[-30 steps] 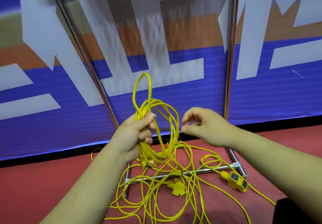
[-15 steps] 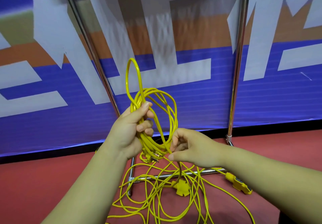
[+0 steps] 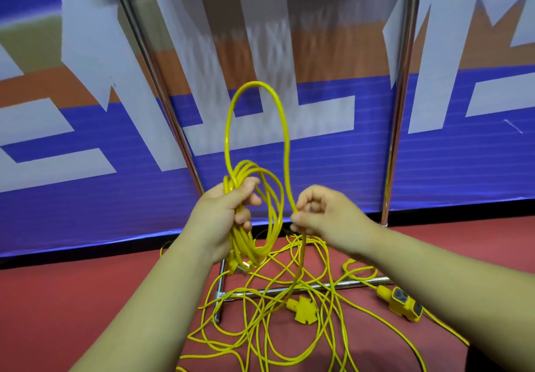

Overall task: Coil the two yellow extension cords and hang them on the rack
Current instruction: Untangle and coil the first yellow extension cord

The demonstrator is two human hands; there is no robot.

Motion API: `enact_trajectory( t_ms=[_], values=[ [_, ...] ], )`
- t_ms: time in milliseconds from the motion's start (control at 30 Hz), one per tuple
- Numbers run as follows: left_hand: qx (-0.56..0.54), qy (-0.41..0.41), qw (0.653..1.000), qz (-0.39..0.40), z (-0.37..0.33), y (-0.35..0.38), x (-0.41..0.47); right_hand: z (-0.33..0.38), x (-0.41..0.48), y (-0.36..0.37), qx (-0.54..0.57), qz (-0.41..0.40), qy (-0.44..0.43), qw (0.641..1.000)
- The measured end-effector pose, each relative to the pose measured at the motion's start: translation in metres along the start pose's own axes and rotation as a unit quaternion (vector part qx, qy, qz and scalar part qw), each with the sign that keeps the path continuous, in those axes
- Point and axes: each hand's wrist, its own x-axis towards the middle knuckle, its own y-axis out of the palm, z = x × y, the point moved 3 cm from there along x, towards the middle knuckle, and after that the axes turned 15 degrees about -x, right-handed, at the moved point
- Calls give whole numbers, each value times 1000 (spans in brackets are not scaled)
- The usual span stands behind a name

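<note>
In front of the rack (image 3: pixel 401 96), a part-wound coil (image 3: pixel 241 245) of yellow cord is gripped in the left hand (image 3: pixel 223 218). A fresh loop (image 3: pixel 254 83) is pinched by the right hand (image 3: pixel 330 212). Most of the loose cord (image 3: pixel 302 251) is left tangled on the floor over the rack base. Nothing is hung yet, and the task is judged to be at an early stage.

We look down on a dark red floor (image 3: pixel 86 299). Loose yellow cord (image 3: pixel 278 299) sprawls across it in overlapping loops. Several strands cross the chrome base bar (image 3: pixel 347 283) of the rack (image 3: pixel 390 169), which lies flat on the floor and meets a shorter cross bar (image 3: pixel 220 290) at its left end. A yellow socket head (image 3: pixel 302 309) lies among the loops just in front of the bar. Near the bar's right end rests a yellow socket block (image 3: pixel 401 303) with grey outlets.
</note>
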Motion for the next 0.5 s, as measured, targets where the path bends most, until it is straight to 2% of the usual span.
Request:
enact_trajectory(
  t_ms=[100,133,200,267,333,433,500],
  values=[
    [45,-30,999,5,14,2,0,-6,21,-27,87,-165,81,979],
    [33,-36,999,7,16,3,0,-16,25,-38,62,-214,114,968],
    [2,-30,999,13,12,5,-1,-42,29,-57,-113,-244,172,948],
    [-20,-11,999,27,6,5,-2,-59,26,-59,-324,-153,181,916],
    [-32,14,999,40,0,5,-3,-59,24,-47,-451,-40,120,884],
    [-28,57,997,36,-4,2,-1,-36,16,-24,-526,89,21,846],
    [-7,81,996,24,-5,1,2,-19,7,-15,-515,149,-20,844]
  ],
)
